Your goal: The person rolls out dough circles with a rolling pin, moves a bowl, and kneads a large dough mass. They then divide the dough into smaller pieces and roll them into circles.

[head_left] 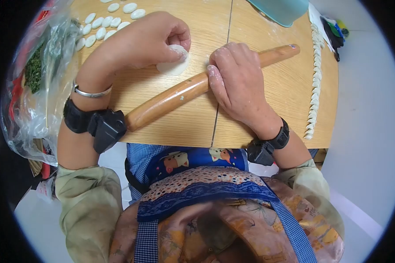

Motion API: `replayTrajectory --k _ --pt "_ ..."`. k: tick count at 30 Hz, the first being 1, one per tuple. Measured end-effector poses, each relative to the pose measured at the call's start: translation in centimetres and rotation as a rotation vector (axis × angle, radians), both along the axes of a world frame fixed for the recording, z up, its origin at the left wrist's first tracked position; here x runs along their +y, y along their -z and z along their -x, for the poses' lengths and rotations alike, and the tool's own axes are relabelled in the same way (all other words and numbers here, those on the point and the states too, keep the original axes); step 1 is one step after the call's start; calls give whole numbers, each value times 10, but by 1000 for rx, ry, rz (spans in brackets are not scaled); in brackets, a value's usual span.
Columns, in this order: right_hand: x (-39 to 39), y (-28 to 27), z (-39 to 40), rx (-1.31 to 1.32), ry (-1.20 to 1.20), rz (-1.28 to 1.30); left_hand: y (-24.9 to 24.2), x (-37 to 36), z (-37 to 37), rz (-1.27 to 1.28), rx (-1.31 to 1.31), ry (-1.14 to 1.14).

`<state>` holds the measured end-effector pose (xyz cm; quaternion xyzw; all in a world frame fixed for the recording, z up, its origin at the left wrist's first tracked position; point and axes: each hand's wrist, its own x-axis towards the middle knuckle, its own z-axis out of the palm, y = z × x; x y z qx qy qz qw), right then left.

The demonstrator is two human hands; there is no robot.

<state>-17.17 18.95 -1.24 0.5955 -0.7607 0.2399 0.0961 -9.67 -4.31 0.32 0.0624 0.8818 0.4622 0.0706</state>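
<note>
My left hand (164, 39) is closed, its thumb and curled fingers pinching the edge of a round, flat dough wrapper (173, 66) over the wooden table. My right hand (237, 76) wraps around a long wooden rolling pin (171, 98), which lies slantwise from near my left wrist up to the right. Flour dusts the right fingers. A sliver of pale dough shows just left of the right knuckles, mostly hidden by that hand. Beyond my left forearm lie several small flattened dough pieces (101, 33) in loose rows.
A line of folded dumplings (314, 83) runs along the table's right side. At the far edge stands a light teal container (281, 9). Clear plastic bags (52, 83) with chopped greens (34, 70) sit at the left. A seam crosses the wooden table (162, 131).
</note>
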Motion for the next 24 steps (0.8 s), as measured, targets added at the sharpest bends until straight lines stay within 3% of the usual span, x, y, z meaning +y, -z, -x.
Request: replayTrajectory --k 2,6,9,14,19,24 --pt "0 -1 0 0 7 -16 2 1 0 -133 -98 -71" --pt "-1 -1 1 4 7 -31 7 -4 2 -120 -100 -2" --pt "-6 -4 2 23 12 -59 7 -2 -1 -128 -26 -30" --pt "-38 -1 18 93 30 -47 3 -4 1 -201 -117 -93" --pt "-81 5 39 47 89 -6 6 -4 1 -156 -79 -128" --pt "-67 1 36 -2 78 23 4 -6 -1 -131 -16 -86"
